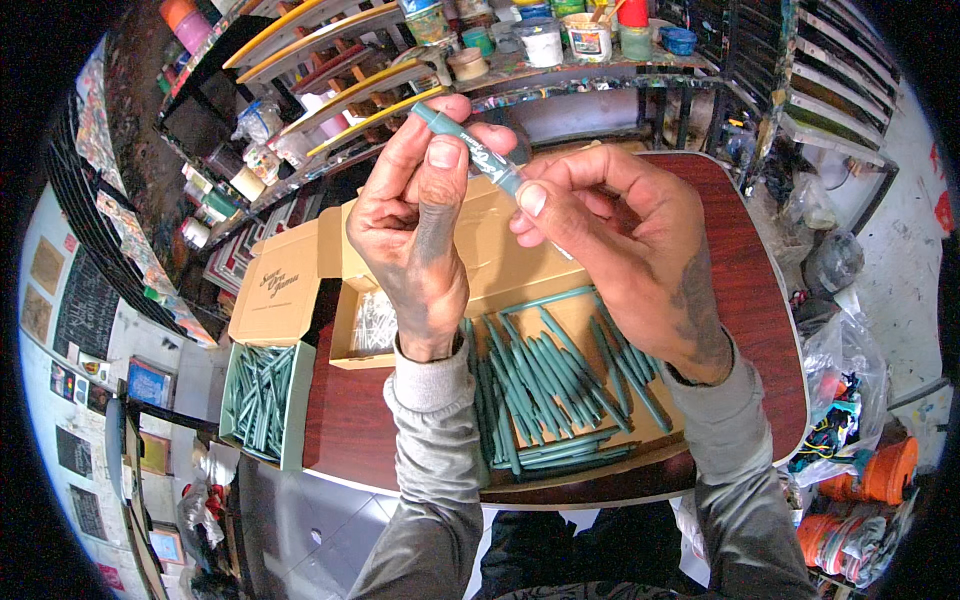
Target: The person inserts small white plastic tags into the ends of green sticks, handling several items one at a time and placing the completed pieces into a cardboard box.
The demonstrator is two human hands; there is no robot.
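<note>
Behind the work, a paint-spattered shelf (650,80) is carrying pots and tubs, and below it a dark red-brown table (752,260) with rounded corners is filling the middle of the room. Both forearms are rising from the lower edge in grey sleeves (440,450), slanting inward, and the hands are meeting above the table at the two ends of one slim green tube (490,160). The tube is hanging clear of everything below, tilting from upper left down to lower right, its white lettering facing the wearer.

The left hand (415,220) is standing nearly upright on its wrist, pinching the upper end between thumb and fingers; its thumb is lying along the near side while the fingers are curling behind. The right hand (630,225) is reaching in from the right with its wrist bent, pressing the lower end between thumb and index finger, the other fingers folding underneath. A thin white piece (563,250) is showing below those fingers; whether it is joining the tube, I cannot tell.

Under the hands, an open cardboard box (515,265) is holding many loose green tubes (540,385). To the left, clear pieces (376,322) are filling another carton, and a narrow pale green box (298,405) is holding more tubes.
</note>
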